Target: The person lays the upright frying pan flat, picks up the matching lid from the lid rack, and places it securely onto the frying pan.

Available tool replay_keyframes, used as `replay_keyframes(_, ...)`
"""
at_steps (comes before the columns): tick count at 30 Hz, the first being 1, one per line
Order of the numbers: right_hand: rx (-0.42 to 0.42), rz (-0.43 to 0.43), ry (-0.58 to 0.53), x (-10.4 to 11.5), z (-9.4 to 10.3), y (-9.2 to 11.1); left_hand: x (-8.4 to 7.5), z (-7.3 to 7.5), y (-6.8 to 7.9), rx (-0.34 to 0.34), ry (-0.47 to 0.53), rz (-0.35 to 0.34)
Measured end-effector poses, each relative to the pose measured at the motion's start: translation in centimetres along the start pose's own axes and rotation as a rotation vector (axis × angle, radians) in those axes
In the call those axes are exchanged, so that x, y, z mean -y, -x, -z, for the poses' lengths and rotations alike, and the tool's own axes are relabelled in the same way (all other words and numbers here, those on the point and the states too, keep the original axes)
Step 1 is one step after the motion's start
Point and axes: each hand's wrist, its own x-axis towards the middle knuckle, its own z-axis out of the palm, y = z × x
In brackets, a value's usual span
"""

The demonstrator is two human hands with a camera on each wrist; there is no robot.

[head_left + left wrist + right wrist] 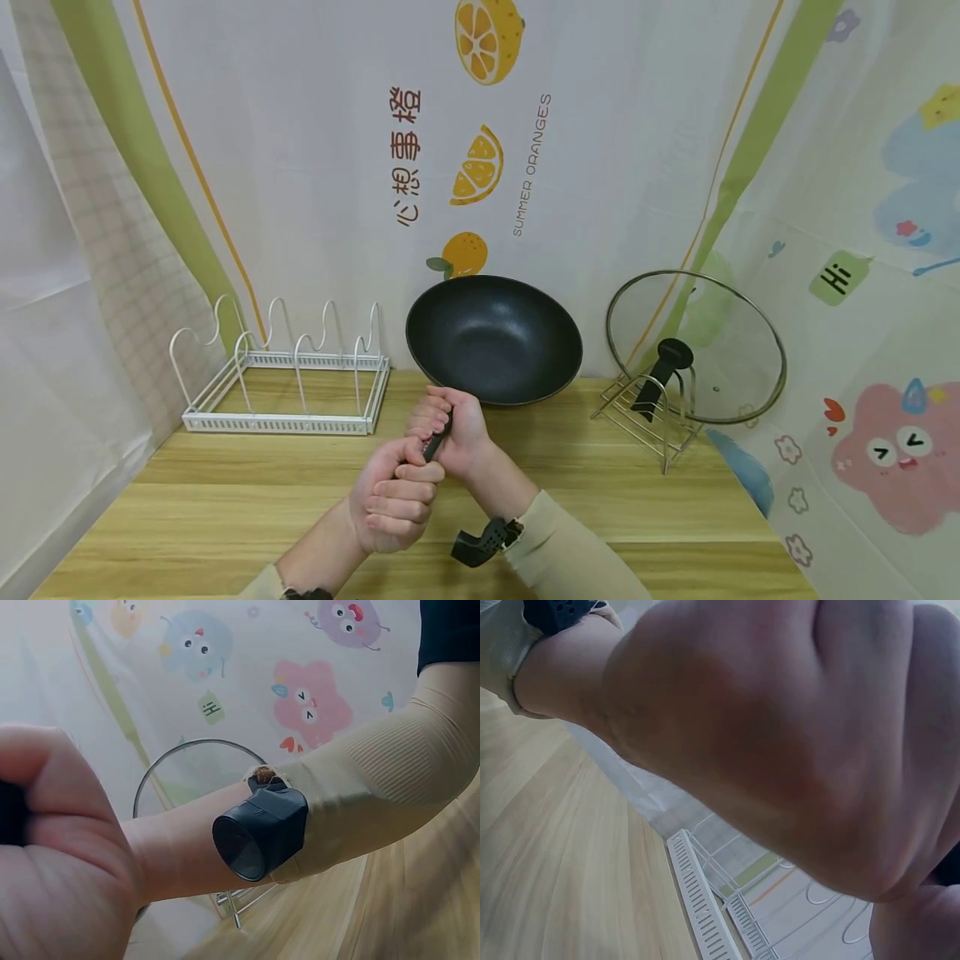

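Observation:
A black wok point(495, 333) is held up over the back of the table, tilted so that its bare inside faces the head camera. Both hands grip its black handle point(438, 437), one behind the other. My right hand point(459, 427) is nearer the pan, its fingers wrapped round the handle just below the rim. Lower down, toward me, my left hand point(399, 493) curls round the handle's end. Most of the handle is hidden inside the two fists. The right wrist view is largely filled by the back of the right hand point(780, 742).
A white wire rack point(277, 423) with upright loops stands at the back left of the wooden table point(225, 508). At the right, a glass lid point(731, 342) with a black knob leans in a metal wire stand point(663, 442). Printed curtains point(315, 167) hang close behind.

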Motion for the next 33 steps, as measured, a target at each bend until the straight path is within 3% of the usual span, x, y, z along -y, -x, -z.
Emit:
replay_keyframes(10, -0.053, 0.005, -0.058, -0.2, 0.5, 0.1, 0.3, 0.5, 0.1, 0.017, 0.005, -0.010)
replay_keyframes(22, -0.099, 0.024, -0.041, -0.6, 0.9, 0.3, 0.7, 1.0, 0.0, 0.013, 0.030, -0.034)
replay_keyframes(33, -0.084, 0.015, -0.064, -0.8, 1.6, 0.5, 1.1, 1.5, 0.3, -0.003, 0.070, -0.030)
